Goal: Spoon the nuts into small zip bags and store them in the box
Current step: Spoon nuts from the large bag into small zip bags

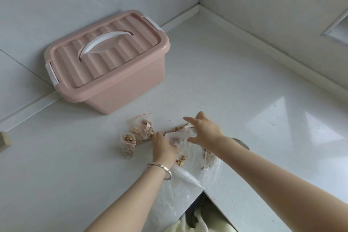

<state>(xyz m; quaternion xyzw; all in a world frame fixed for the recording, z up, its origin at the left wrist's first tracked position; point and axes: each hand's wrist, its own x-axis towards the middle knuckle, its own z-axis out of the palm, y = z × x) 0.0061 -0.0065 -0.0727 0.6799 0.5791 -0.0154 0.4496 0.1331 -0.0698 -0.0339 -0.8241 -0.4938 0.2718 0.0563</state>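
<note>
A pink lidded box (113, 66) with a white handle stands shut at the back left of the counter. In front of it lie three small zip bags of nuts (138, 133). My left hand (163, 149) grips the edge of a small clear zip bag (178, 134) that holds nuts. My right hand (204, 131) reaches over the same bag with fingers spread and touches its top. A large clear plastic bag (180, 181) with loose nuts (181, 160) lies under my hands. A metal spoon (243, 143) peeks out behind my right forearm.
The white counter (244, 90) meets tiled walls at the back and right. A small beige block (4, 140) sits at the left edge. The counter's front edge has a notch (205, 205) near my arms, with cloth below.
</note>
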